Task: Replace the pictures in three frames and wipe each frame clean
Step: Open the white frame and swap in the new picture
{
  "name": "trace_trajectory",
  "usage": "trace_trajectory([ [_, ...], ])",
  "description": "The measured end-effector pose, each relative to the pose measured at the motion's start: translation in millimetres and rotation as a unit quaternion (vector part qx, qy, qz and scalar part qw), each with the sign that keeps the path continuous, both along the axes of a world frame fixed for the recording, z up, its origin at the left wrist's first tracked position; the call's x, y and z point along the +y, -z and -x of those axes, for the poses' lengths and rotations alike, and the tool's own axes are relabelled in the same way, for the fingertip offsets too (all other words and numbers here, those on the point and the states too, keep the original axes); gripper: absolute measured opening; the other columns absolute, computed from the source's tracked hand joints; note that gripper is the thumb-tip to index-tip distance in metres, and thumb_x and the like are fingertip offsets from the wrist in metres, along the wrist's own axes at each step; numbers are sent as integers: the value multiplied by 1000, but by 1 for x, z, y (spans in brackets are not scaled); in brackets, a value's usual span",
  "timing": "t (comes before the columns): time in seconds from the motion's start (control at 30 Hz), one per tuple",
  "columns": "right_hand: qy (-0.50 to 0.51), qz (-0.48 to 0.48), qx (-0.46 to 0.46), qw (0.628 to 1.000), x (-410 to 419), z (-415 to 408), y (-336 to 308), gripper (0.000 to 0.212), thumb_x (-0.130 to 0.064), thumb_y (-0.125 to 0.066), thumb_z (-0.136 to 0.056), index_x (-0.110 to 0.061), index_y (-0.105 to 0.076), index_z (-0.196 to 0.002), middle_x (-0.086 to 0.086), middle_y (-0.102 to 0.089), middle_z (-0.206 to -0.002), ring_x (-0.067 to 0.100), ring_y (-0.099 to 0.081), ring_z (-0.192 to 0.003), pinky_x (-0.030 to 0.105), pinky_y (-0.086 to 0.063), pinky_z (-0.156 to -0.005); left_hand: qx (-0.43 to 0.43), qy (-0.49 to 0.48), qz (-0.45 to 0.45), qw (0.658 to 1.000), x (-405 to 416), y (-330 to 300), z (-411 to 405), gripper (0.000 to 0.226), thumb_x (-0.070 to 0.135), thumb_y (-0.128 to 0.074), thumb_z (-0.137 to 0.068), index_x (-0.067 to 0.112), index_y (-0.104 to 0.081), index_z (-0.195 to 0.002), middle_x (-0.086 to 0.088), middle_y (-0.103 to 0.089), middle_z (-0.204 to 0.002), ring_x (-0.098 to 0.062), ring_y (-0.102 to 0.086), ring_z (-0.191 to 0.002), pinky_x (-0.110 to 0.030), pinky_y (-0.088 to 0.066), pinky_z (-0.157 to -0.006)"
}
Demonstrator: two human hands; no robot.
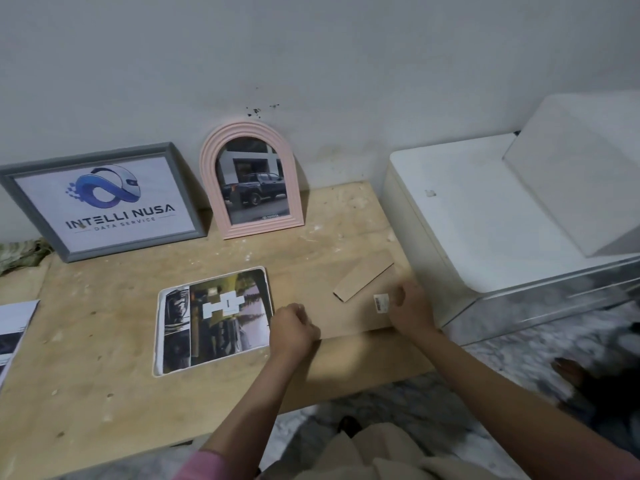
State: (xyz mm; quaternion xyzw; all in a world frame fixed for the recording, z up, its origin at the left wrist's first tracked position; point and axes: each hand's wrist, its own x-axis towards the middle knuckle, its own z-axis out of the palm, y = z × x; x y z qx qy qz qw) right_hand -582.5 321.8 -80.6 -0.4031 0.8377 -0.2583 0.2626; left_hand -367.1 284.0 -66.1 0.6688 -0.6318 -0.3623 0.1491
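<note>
both your hands grip a brown backing board [346, 306] lying flat on the tabletop [104, 393], the left hand [294, 327] at its left edge, the right hand [408, 311] at its right. a loose picture [213, 320] lies just left of it. a grey frame [104, 202] and a pink arched frame [251, 181] lean against the wall.

Both arms stretched forward, left hand [294, 325] curled knuckles-up, right hand [408, 310] also curled, the hands a little apart.
</note>
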Motion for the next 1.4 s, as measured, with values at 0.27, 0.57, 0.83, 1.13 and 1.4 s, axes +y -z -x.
trace_trajectory([
  [0.27,-128,-22,107,986,13,-6,24,64,-34,-40,-70,4,-50,-121,23,-49,-122,40,-47,-112,45,-38,-92,-91,66,51,992,22,14,16,14,14,-58,-77,9,-66,-86,-11,-47,-107,-28,-48,-103,-27,-40,-79],
  [0.57,-120,-83,146,979,14,-21,23,68,-31,-47,-83,-5,-30,-143,21,-15,-155,36,-19,-140,47,-17,-111,-84,88,25,992,24,11,15,30,27,-57,-86,8,-60,-109,-12,-42,-122,-30,-48,-114,-30,-40,-93],
  [0.83,-231,42,162,959,-18,-73,3,54,-22,-51,-73,-1,-56,-122,24,-52,-130,42,-51,-117,51,-39,-98,-20,15,112,993,10,-10,-38,35,17,-59,-89,3,-58,-120,-11,-49,-117,-23,-52,-108,-24,-38,-92],
  [1.13,-375,20,169,911,-74,-165,-1,59,-41,-46,-91,-18,-27,-143,2,-31,-149,23,-24,-138,42,-19,-112,-153,-53,35,986,-19,-8,-165,44,34,-68,-81,7,-55,-113,-14,-47,-121,-33,-47,-113,-39,-45,-89],
  [1.4,-397,18,235,887,-98,-202,-3,65,-51,-59,-74,-3,-58,-118,12,-60,-120,33,-57,-110,47,-43,-85,-160,58,15,985,-57,3,-207,80,47,-70,-79,10,-36,-141,-9,-28,-151,-28,-29,-137,-36,-33,-108],
])
